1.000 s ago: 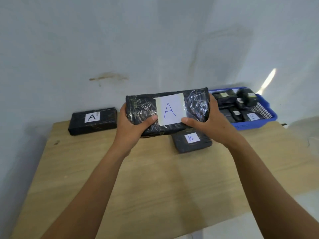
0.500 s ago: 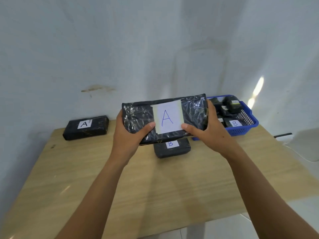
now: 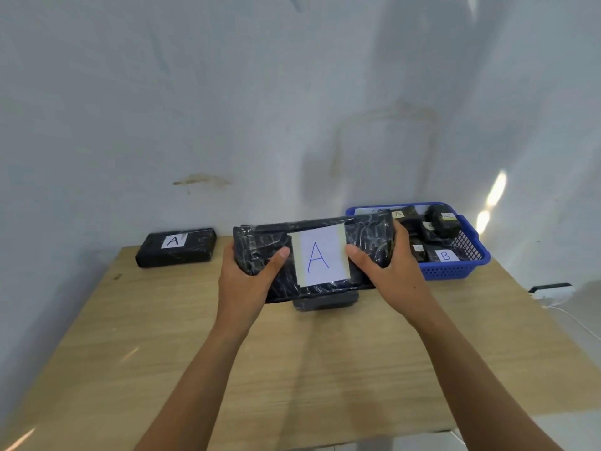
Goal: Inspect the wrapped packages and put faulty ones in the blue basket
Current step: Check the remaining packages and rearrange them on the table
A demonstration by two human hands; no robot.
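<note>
I hold a large black wrapped package (image 3: 367, 245) with a white label marked A above the middle of the table. My left hand (image 3: 247, 278) grips its left end, thumb on the front face. My right hand (image 3: 390, 271) grips its right end the same way. Under it, a smaller black package (image 3: 325, 302) lies on the table, mostly hidden. Another black package (image 3: 177, 247) marked A lies at the back left. The blue basket (image 3: 455, 268) stands at the back right and holds several black packages, one marked B.
The wooden table (image 3: 292, 369) stands against a white wall (image 3: 227, 109). A white power strip (image 3: 551, 291) with a cable lies off the table's right edge, on the floor.
The package has dropped slightly lower and now hides the B label of the package beneath. My view has shifted, so the basket appears further right.
</note>
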